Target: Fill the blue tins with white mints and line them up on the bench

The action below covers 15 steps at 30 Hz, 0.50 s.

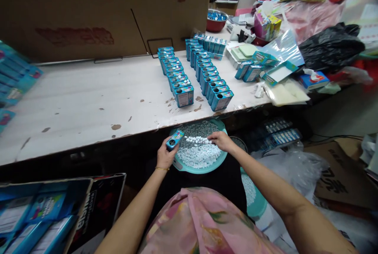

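Note:
My left hand is closed around a small blue tin, tilted so that a dark round hole shows in its top. My right hand grips the end of a narrow scoop heaped with white pellets; the pellets hide most of the scoop. Its far end lies close to the tin, and I cannot tell whether they touch. Below both hands sits a turquoise basin, filled with loose white pellets.
Rows of blue tins stand on the white table, some with pellets on top. A large cardboard box stands behind. More tins fill a carton at lower left. Bags and packaging crowd the right side.

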Tool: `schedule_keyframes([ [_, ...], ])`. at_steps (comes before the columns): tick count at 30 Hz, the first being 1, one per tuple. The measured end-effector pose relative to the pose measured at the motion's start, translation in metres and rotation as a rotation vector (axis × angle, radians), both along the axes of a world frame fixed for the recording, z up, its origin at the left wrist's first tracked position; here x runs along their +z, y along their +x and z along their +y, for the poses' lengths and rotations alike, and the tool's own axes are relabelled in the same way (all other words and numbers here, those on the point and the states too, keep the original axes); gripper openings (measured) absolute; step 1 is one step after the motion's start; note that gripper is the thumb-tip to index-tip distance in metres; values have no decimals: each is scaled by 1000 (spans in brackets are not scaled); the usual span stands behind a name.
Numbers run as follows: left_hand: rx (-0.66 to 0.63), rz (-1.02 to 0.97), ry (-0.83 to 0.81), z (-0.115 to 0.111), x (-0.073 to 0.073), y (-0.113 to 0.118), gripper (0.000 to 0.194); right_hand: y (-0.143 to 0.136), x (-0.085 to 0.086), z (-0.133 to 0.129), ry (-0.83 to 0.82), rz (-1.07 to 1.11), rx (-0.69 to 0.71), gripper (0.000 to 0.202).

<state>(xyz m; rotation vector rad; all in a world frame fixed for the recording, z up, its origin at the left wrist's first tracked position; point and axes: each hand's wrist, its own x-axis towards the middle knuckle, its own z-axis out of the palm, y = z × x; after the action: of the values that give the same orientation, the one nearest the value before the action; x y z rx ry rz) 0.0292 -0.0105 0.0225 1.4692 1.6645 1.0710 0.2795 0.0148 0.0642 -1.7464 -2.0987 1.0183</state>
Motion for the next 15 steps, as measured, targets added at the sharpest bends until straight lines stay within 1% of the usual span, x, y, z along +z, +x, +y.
schedule_keyframes([
  [2, -80, 48, 16, 1, -2, 8, 42, -5, 30, 1, 42, -73, 68, 26],
  [4, -135, 103, 31, 2, -4, 16, 40, -15, 57, 1, 61, -222, 145, 27],
  [7, -167, 162, 56, 2, -6, 24, 40, -33, 87, -1, 59, -464, 255, 30],
  [10, -182, 188, 71, 1, -7, 27, 41, -48, 102, -4, 109, -610, 333, 30],
  [15, -181, 211, 91, 2, -11, 28, 42, -65, 110, -10, 236, -658, 393, 28],
])
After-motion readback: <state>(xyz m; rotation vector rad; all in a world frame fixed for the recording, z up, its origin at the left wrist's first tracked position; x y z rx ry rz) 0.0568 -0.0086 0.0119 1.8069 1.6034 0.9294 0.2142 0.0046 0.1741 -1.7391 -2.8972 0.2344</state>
